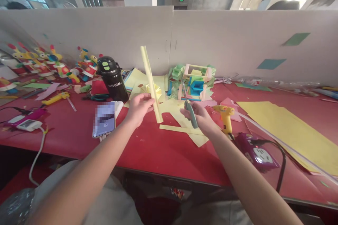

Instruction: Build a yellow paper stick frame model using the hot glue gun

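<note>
A folded strip of pale yellow paper (150,81) stands nearly upright, pinched in my left hand (139,108). My right hand (201,115) is closed around the grey-green handles of scissors (190,110), whose blades point up and away from me. A gap separates the scissors from the strip. Below the hands, a flat yellow strip (182,129) lies across cut yellow paper (196,140) on the red table (148,147). Behind them sits a folded-paper model (198,81) in green, blue, pink and yellow.
A black bottle (112,81) and a phone (105,119) are on the left, near another yellow glue gun (56,97) and several paper figures (62,68). A glue gun (225,116), purple power socket (257,153) and yellow sheets (287,126) lie right. A partition (92,31) bounds the back.
</note>
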A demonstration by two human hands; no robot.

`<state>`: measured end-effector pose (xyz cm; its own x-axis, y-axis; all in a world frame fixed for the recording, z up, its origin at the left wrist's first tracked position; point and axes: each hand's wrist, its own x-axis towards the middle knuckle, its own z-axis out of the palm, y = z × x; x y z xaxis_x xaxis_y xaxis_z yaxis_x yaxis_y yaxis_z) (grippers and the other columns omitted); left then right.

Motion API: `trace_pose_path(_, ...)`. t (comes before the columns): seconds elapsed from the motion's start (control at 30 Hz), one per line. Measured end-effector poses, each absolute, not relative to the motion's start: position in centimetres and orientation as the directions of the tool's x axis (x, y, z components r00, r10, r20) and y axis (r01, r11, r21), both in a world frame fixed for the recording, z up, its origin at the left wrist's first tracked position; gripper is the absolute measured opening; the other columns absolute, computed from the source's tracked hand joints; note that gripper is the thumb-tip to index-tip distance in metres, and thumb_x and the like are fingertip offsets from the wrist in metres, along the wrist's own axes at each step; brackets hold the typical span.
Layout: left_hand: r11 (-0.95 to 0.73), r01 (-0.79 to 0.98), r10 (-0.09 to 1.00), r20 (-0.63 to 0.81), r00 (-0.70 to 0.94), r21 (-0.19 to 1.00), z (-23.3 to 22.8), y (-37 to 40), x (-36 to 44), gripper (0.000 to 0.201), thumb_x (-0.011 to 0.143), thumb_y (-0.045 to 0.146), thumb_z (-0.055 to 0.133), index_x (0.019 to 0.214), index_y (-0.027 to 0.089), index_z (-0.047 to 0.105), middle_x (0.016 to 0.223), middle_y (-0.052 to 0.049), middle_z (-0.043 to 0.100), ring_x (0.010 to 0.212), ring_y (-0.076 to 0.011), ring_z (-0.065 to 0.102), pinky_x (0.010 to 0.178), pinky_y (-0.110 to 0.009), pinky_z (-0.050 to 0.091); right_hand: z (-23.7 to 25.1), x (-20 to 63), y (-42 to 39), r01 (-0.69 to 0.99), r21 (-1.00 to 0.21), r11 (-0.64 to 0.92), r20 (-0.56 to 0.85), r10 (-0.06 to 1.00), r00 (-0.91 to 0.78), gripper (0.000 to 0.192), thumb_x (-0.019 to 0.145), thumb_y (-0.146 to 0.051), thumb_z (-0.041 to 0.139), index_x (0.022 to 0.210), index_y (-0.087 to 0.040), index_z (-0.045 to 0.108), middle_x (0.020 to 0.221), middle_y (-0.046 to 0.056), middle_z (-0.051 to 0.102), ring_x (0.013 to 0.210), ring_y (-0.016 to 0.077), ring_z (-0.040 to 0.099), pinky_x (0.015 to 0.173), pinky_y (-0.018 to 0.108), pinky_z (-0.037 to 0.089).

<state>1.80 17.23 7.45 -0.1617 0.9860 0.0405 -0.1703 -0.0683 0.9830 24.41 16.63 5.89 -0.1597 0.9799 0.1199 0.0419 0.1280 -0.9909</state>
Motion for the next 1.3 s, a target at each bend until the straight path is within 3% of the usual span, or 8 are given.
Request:
trace_pose_path(0.17,-0.074,-0.281,0.988,0.032,-0.150,0.957,7.6,18.7,4.9,0.021,0.071,0.019,0.074,0.084,0.015,0.058,0.079,-0.002,0.068,0.077,-0.0177,0.070,0.078,-0.037,0.060,5.1,23.4,16.0,-0.047,-0.997,0.060,0.069,0.972,-0.225,0.055,0.053,-0.041,0.088,0.087,-0.022,0.050,0.082,0.000,0.063,0.073,0.0155,0.060,0.071,0.033,0.049)
trace_pose_path(0.3,-0.075,-0.324,0.995,0.050,-0.085,0.943,7.0,18.6,5.7,0.026,0.072,0.020,0.076,0.091,0.015,0.059,0.083,-0.003,0.070,0.078,-0.0178,0.070,0.080,-0.039,0.060,4.6,23.1,16.1,-0.107,-0.992,0.061,0.080,0.979,-0.189,0.053,0.055,-0.042,0.086,0.086,-0.022,0.048,0.077,-0.002,0.062,0.067,0.0139,0.058,0.066,0.031,0.047)
trace_pose_path(0.47,-0.078,-0.180,0.994,0.089,0.056,0.981,6.2,17.6,6.4,0.044,0.066,0.024,0.082,0.105,0.017,0.062,0.083,-0.003,0.072,0.076,-0.0176,0.070,0.074,-0.035,0.061,4.6,23.5,16.4,-0.096,-0.985,0.146,0.155,0.983,-0.097,0.048,0.062,-0.045,0.082,0.085,-0.023,0.046,0.073,-0.002,0.060,0.069,0.0160,0.060,0.064,0.031,0.045)
trace_pose_path(0.57,-0.119,-0.085,0.985,0.128,0.112,0.989,5.8,17.2,6.9,0.039,0.067,0.028,0.083,0.100,0.016,0.065,0.084,-0.005,0.073,0.073,-0.0170,0.069,0.072,-0.032,0.060,4.7,23.5,16.4,-0.088,-0.984,0.155,0.163,0.982,-0.094,0.048,0.062,-0.046,0.082,0.083,-0.023,0.044,0.072,-0.003,0.059,0.070,0.0161,0.061,0.066,0.031,0.046)
trace_pose_path(0.73,-0.173,-0.073,0.984,0.168,-0.064,0.982,6.3,17.8,6.1,0.036,0.069,0.029,0.079,0.099,0.014,0.068,0.085,-0.007,0.073,0.070,-0.0164,0.069,0.063,-0.028,0.060,5.1,23.1,15.6,0.014,-0.997,0.077,0.074,0.987,-0.143,0.050,0.064,-0.052,0.081,0.083,-0.023,0.045,0.066,-0.004,0.056,0.062,0.0135,0.054,0.059,0.029,0.042)
trace_pose_path(0.97,-0.270,-0.101,0.937,0.237,-0.258,0.958,8.4,18.3,2.9,0.043,0.064,0.028,0.082,0.103,0.011,0.071,0.080,-0.006,0.073,0.065,-0.0147,0.068,0.068,-0.030,0.061,6.1,23.4,14.6,0.169,-0.985,-0.019,-0.059,0.971,-0.233,0.045,0.072,-0.056,0.074,0.077,-0.021,0.046,0.059,-0.004,0.053,0.056,0.0112,0.047,0.054,0.027,0.035)
trace_pose_path(1.3,-0.323,-0.075,0.896,0.279,-0.344,0.943,9.3,17.9,2.5,0.049,0.062,0.030,0.084,0.105,0.011,0.071,0.078,-0.006,0.073,0.069,-0.0186,0.071,0.071,-0.034,0.062,5.3,23.1,14.6,0.117,-0.993,-0.013,-0.058,0.921,-0.385,0.041,0.073,-0.052,0.076,0.075,-0.020,0.050,0.057,-0.003,0.056,0.051,0.0112,0.050,0.051,0.026,0.036)
